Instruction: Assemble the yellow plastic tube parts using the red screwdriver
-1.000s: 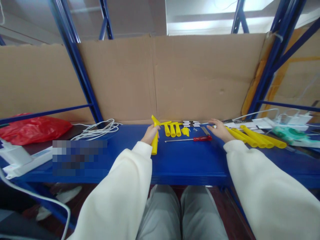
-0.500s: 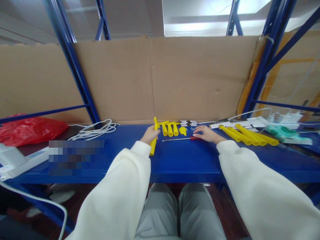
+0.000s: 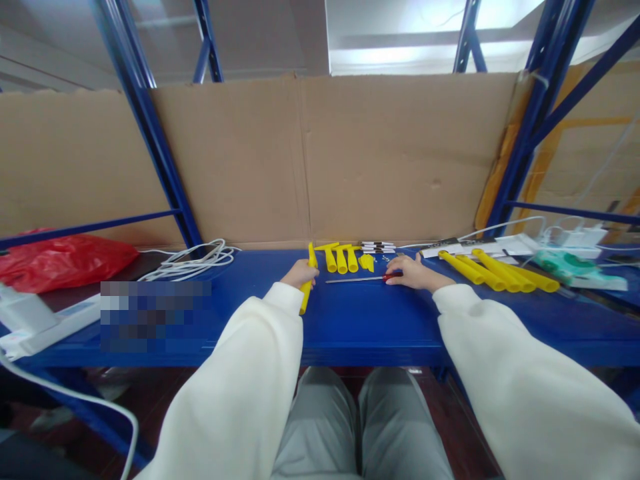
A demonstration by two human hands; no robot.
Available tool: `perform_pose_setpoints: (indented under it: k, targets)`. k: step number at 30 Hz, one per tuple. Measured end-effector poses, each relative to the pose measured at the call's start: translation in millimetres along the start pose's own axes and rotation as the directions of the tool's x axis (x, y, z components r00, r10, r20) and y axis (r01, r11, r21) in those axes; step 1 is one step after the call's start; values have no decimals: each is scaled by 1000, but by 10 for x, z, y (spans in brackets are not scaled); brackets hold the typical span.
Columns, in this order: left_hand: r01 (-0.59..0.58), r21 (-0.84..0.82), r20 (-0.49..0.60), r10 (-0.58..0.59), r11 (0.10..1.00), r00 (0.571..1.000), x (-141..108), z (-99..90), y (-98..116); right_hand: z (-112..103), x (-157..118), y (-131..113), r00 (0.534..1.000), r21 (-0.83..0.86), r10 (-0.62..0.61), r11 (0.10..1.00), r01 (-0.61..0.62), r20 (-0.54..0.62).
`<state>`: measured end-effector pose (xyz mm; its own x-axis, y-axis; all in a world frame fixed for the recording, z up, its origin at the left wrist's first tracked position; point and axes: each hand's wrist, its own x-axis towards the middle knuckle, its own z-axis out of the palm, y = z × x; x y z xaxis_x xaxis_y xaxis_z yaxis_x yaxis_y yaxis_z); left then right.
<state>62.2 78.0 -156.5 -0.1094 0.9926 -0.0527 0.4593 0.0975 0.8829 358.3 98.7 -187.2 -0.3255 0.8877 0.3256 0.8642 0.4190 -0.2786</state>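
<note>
My left hand (image 3: pixel 300 274) is closed around a yellow plastic tube-like part (image 3: pixel 305 299), which stands tilted with its thin end up. On the blue shelf, my right hand (image 3: pixel 409 272) has its fingers on the red handle of a screwdriver (image 3: pixel 355 279), whose long metal shaft points left. Between the hands lie several short yellow pieces with round open ends (image 3: pixel 341 261). Beside them are a small heap of little yellow parts (image 3: pixel 367 262) and tiny metal bits (image 3: pixel 385 259), too small to name surely.
Several longer yellow tubes (image 3: pixel 500 273) lie right of my right hand, near a green-and-white plastic packet (image 3: pixel 570 267). White-and-black strips (image 3: pixel 377 247) rest by the cardboard wall (image 3: pixel 380 160). Coiled white cable (image 3: pixel 205 260), a power strip (image 3: pixel 75 320) and a red bag (image 3: pixel 65 259) are at left.
My right hand's fingers have closed on the screwdriver handle, and the screwdriver has shifted slightly. The yellow part in my left hand has turned and dipped a little.
</note>
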Motion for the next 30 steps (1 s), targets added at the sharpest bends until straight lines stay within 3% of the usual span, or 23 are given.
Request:
perform_pose_setpoints:
  k: [5,9,12,16,22,30]
  targets:
    - [6,43,8,-6,999,1000,16,-6,10,4,-9,-23,996,-75,-92,993,91,-13]
    - [-87,21,42,86,996,995,-28,-15,60,-12,-17,-8,990,-54,-140,989,138,-28]
    - [-155,14,99,152,988,983,-67,-13,84,-34,-26,-6,991,-25,-104,994,102,-81]
    - [-157,35,155,150,987,977,-88,-5,83,-75,-56,-28,991,5,-5,1000,6,-135]
    - [-217,36,218,204,976,954,-88,14,77,-105,-79,-38,982,-2,110,994,-111,-153]
    - [-230,39,232,215,972,949,-75,32,69,-88,-65,5,980,-18,75,997,-80,-184]
